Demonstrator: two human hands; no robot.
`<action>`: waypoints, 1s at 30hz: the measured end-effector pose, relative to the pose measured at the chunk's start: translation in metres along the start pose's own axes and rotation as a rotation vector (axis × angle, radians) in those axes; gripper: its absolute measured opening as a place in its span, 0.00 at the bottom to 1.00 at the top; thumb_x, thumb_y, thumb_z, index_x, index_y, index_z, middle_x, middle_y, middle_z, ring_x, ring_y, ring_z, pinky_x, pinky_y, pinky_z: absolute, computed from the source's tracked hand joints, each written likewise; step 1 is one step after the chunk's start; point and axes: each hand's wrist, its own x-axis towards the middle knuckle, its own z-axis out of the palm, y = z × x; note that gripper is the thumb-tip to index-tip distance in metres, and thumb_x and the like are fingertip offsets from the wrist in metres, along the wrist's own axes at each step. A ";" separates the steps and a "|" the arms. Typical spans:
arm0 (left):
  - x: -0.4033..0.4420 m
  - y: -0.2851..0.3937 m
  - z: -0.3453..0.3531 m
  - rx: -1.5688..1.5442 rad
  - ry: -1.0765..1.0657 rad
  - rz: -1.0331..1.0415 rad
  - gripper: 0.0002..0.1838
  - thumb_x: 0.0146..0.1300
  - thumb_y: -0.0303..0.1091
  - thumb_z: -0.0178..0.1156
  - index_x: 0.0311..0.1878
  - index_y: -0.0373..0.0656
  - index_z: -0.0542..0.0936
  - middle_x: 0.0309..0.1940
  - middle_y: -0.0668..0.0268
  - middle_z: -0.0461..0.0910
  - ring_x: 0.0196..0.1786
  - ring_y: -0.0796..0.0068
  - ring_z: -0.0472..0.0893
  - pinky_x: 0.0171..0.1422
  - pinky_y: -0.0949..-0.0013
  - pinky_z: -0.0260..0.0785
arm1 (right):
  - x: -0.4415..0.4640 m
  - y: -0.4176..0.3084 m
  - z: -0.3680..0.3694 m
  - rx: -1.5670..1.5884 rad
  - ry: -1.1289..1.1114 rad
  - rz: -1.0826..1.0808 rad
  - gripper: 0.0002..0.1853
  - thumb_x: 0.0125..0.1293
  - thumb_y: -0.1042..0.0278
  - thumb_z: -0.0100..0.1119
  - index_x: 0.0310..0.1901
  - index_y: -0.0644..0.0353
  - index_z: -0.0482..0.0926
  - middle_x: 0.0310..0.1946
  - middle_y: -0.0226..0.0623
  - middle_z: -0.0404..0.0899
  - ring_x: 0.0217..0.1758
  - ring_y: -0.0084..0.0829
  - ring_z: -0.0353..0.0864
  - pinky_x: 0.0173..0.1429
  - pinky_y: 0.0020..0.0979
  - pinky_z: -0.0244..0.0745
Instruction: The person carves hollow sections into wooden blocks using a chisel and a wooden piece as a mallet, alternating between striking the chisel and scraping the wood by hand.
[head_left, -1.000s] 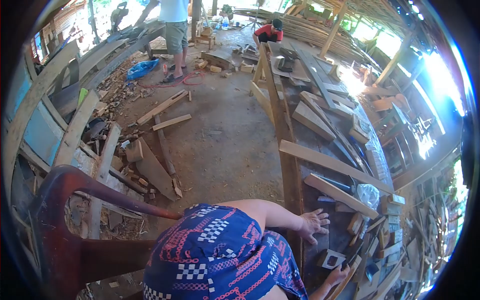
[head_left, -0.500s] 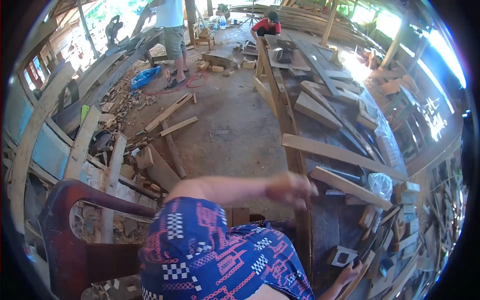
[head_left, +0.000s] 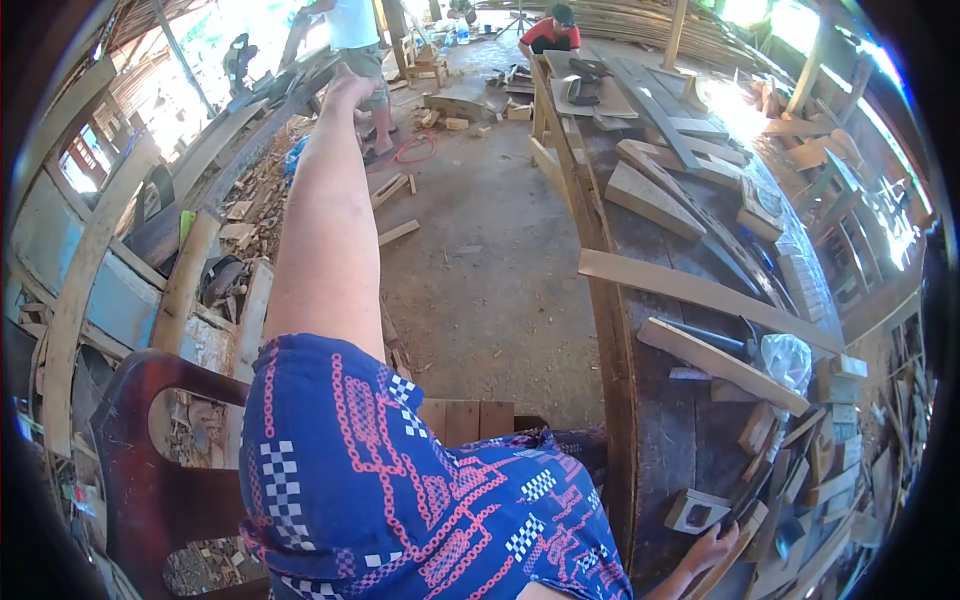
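Note:
My left arm is stretched out straight ahead, away from the bench. At its end, my left hand (head_left: 350, 88) is seen from the back in front of the standing person's shorts. Its fingers are mostly hidden, and no object shows in it. Low on the right, my right hand (head_left: 712, 549) rests at the workbench (head_left: 655, 455) with its fingers loosely extended. Just beyond those fingers lies a pale block (head_left: 697, 512) with a dark opening. A curved wooden piece (head_left: 738, 552) lies on the hand's other side. I cannot tell whether the hand touches either.
Boards (head_left: 705, 299) and a wooden bar (head_left: 722, 366) lie across the bench beside a clear plastic bag (head_left: 786, 362). A dark wooden chair (head_left: 135, 480) stands at left. Two people, one standing (head_left: 356, 35) and one bending (head_left: 552, 36), are farther off. Offcuts litter the floor.
My left arm has swung from across my body near the bench edge to straight out ahead. The view has shifted slightly left. My right hand stays beside the pale block.

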 end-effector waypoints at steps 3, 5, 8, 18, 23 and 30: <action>0.002 0.001 -0.001 0.008 0.013 -0.009 0.53 0.55 0.49 0.66 0.74 0.40 0.44 0.54 0.51 0.78 0.44 0.58 0.84 0.41 0.55 0.77 | -0.001 -0.002 -0.004 -0.023 -0.016 0.008 0.21 0.60 0.75 0.57 0.56 0.74 0.73 0.52 0.56 0.77 0.56 0.51 0.75 0.62 0.39 0.68; 0.000 0.000 0.008 0.043 0.017 0.022 0.50 0.55 0.49 0.66 0.73 0.39 0.49 0.50 0.53 0.80 0.43 0.62 0.84 0.41 0.56 0.77 | 0.000 -0.003 -0.003 -0.005 -0.019 0.006 0.21 0.60 0.75 0.57 0.56 0.74 0.73 0.52 0.56 0.77 0.56 0.51 0.75 0.62 0.39 0.68; 0.002 -0.028 0.078 0.065 0.220 0.431 0.37 0.56 0.49 0.66 0.64 0.38 0.67 0.36 0.59 0.83 0.38 0.73 0.84 0.40 0.64 0.76 | -0.002 -0.004 -0.002 -0.008 -0.023 0.009 0.21 0.61 0.75 0.57 0.56 0.73 0.73 0.53 0.56 0.76 0.56 0.50 0.76 0.62 0.39 0.68; -0.359 -0.027 0.214 0.070 -0.765 1.214 0.42 0.54 0.48 0.64 0.71 0.49 0.60 0.69 0.45 0.54 0.72 0.46 0.57 0.75 0.52 0.53 | 0.001 0.008 -0.002 0.000 -0.056 0.047 0.21 0.63 0.76 0.54 0.58 0.71 0.72 0.53 0.53 0.78 0.57 0.46 0.77 0.62 0.36 0.68; -0.444 0.009 0.263 -0.169 -0.783 1.274 0.54 0.53 0.62 0.62 0.76 0.57 0.44 0.74 0.46 0.35 0.77 0.42 0.34 0.76 0.35 0.30 | -0.001 0.006 0.002 0.037 -0.003 0.063 0.21 0.65 0.76 0.52 0.59 0.71 0.71 0.54 0.53 0.77 0.58 0.46 0.76 0.63 0.36 0.67; -0.511 0.010 0.315 -0.185 -0.748 1.371 0.55 0.50 0.67 0.61 0.76 0.60 0.45 0.76 0.54 0.36 0.77 0.44 0.29 0.71 0.27 0.19 | 0.000 0.025 0.009 0.117 0.004 0.045 0.20 0.65 0.75 0.52 0.59 0.70 0.72 0.54 0.53 0.77 0.58 0.46 0.76 0.62 0.36 0.68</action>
